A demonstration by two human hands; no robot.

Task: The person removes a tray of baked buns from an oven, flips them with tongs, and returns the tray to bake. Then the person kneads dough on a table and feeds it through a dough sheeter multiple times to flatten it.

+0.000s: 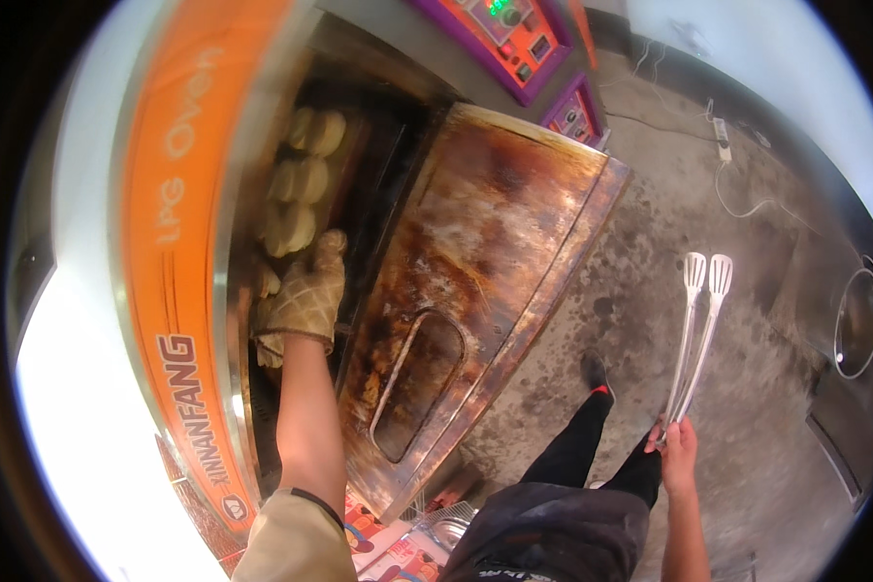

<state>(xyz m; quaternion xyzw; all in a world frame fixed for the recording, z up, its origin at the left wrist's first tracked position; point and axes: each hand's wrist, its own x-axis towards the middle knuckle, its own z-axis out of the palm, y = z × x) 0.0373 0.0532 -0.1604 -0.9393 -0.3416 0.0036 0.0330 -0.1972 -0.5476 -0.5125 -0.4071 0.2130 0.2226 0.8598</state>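
Observation:
My left hand point(306, 301), inside a worn quilted oven mitt, reaches into the open oven point(378, 126). The mitt is beside a tray point(349, 160) carrying several pale round buns or flatbreads point(296, 184), paired in a row. One more pale piece point(268, 281) shows at the mitt's left side. The mitt covers my fingers, so whether they grip the tray edge cannot be seen. Out to the right, my right hand point(679, 441) holds long metal tongs point(694, 339) by the handle end. Their slotted tips point away from me, a little apart, with nothing between them.
The rust-stained oven door point(495, 223) hangs open between my arms. An orange oven panel point(189, 175) rises at the left, with purple-edged controls point(514, 39) at the top. A power strip and cord point(722, 138) lie on the stained floor point(630, 281). Metal containers point(446, 529) sit near my waist.

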